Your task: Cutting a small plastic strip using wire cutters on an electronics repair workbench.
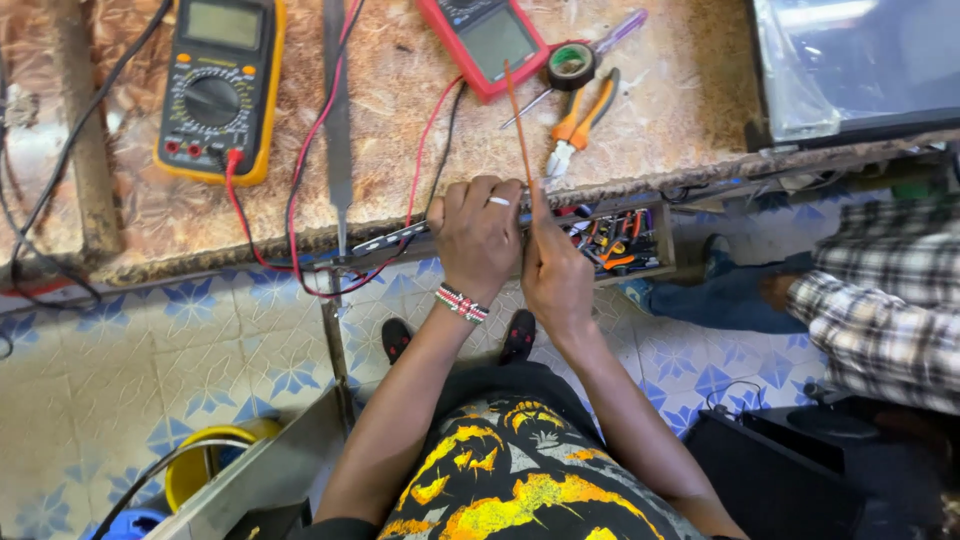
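Left hand (478, 238) clenched round long thin metal LED strip (400, 238), right hand (553, 268) pinching slim reddish-brown stick (517, 120); both look light, bendy — support near middle.

On the worktop (680, 90), one multimeter (215, 85) lies left and a second multimeter (485, 40) further right. Right of that sit a tape roll (571, 66) and pliers (583, 120). A tool tray (622, 243) sits under the worktop's front edge, right of both hands.

Ahead of your hands: worn bench (660, 110) carries yellow multimeter (218, 88), red multimeter (485, 42), tape roll (571, 66), orange pliers (580, 122).
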